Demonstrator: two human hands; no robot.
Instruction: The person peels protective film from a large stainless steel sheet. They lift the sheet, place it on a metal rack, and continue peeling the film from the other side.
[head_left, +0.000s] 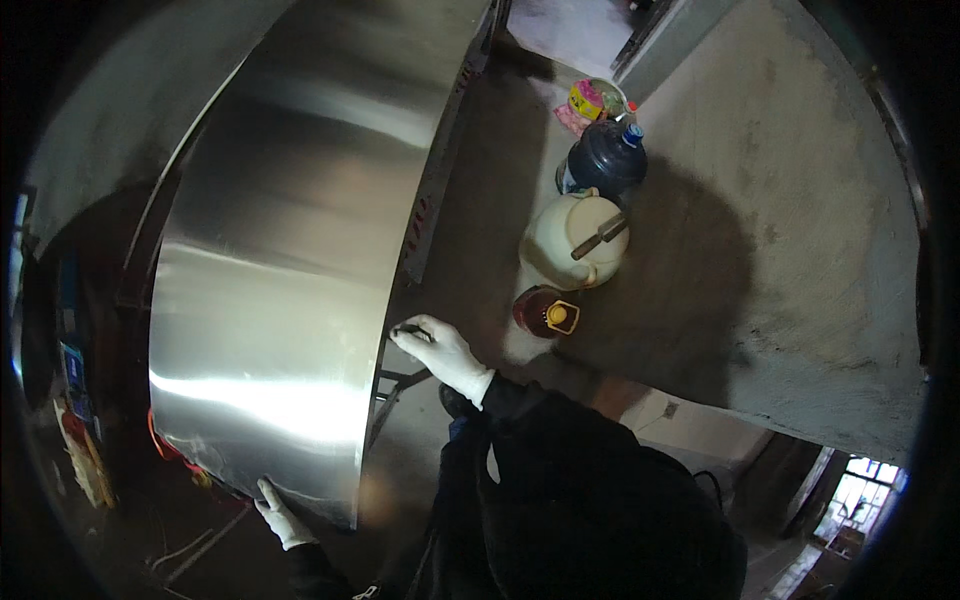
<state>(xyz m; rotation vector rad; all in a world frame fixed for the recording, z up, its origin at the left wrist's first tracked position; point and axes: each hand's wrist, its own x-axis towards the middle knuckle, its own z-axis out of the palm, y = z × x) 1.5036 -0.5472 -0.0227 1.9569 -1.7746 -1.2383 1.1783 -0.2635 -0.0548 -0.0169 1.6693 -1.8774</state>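
Observation:
A large, shiny sheet of metal (285, 315), probably stainless steel, runs from the near edge up to the far end on my left. My left hand (281, 517), in a white glove, touches its near end. A finger lies on top and the thumb is by the edge; whether it grips the sheet is unclear. Beside the sheet's right edge is my right hand (446, 356), also white-gloved. Its thumb and fingers pinch a small dark object (409, 330), too small to identify. Dark metal legs (390, 390) show under the sheet near that hand.
Along the rough plaster wall (810, 225) stand a red-brown jug with a yellow cap (544, 313), a pale lidded bucket (547, 244) with a wood-handled tool (600, 235) on its lid, and a dark water bottle (606, 159). A pink-and-yellow packet (583, 103) lies beyond them.

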